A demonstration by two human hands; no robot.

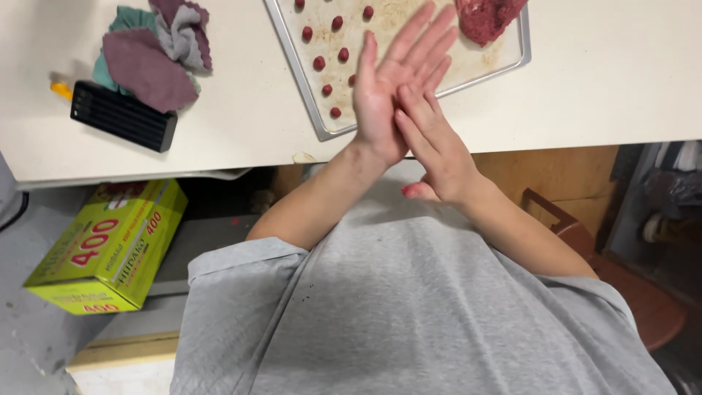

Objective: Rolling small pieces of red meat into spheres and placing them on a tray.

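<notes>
My left hand (391, 80) is held flat with its fingers stretched out over the near edge of a metal baking tray (311, 110). My right hand (435, 150) lies pressed across its palm, fingers pointing up and left. Whatever may be between the two palms is hidden. Several small red meat balls (319, 63) sit in rows on the left part of the tray. A lump of raw minced meat (486, 18) lies at the tray's far right corner. The tray rests on a white counter (607, 73).
A pile of purple, grey and green cloths (153, 51) lies at the counter's left, beside a black ribbed block (124, 115) and a small yellow object (61, 90). Below the counter are a yellow-green carton (110, 245) on the left and a brown round stool (643, 300) on the right.
</notes>
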